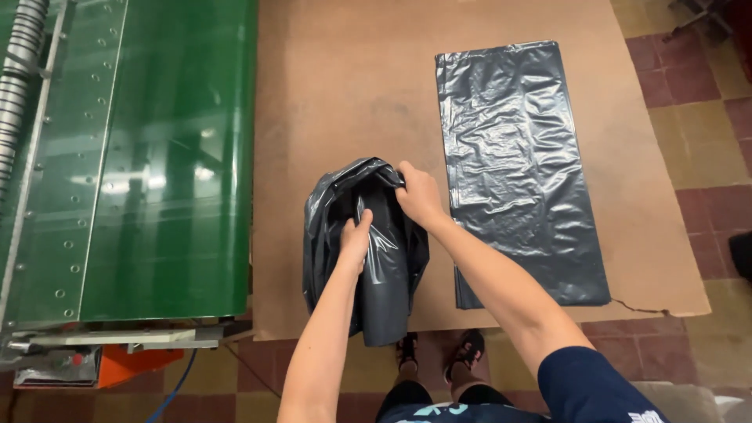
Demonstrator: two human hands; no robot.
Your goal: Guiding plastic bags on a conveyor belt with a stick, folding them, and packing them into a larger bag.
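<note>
A crumpled, folded bundle of black plastic bag lies near the front edge of a brown board table. My left hand grips the bundle's middle, thumb up. At the bundle's top edge my right hand pinches the plastic with its fingers curled over it. To the right, a stack of flat black plastic bags lies stretched out lengthwise on the board, apart from both hands.
A shiny green machine belt with metal rollers runs along the table's left side, an orange part under it. The floor has red and yellow tiles. My sandalled feet show below the table's front edge.
</note>
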